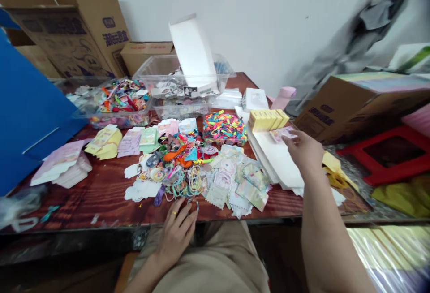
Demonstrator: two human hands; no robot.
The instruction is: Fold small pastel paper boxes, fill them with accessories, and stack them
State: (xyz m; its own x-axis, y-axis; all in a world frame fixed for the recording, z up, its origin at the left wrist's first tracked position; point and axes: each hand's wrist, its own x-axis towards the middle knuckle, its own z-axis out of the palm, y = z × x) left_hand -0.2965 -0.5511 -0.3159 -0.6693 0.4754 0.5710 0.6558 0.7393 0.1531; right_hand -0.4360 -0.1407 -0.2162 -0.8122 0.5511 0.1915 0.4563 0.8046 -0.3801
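My right hand [304,152] is at the right side of the table, thumb and fingers closed on a small flat pink box [281,134]. That box lies just in front of a row of small yellow boxes [268,119], over a stack of white sheets [280,161]. At the table's front edge rests my left hand [179,228], its fingers loosely stretched out, with a ring on one. A thin pale-blue hair tie [196,205] lies by its fingertips. Beyond it are a heap of colourful hair ties [183,178] and a spread of printed cards [228,181].
A tub of bright small clips [225,127] stands mid-table. Folded cartons in yellow [105,143], purple [130,141] and green [148,139] lie to the left. Behind are clear plastic bins [148,75]. A cardboard box [336,105] and red stool [389,154] are at right.
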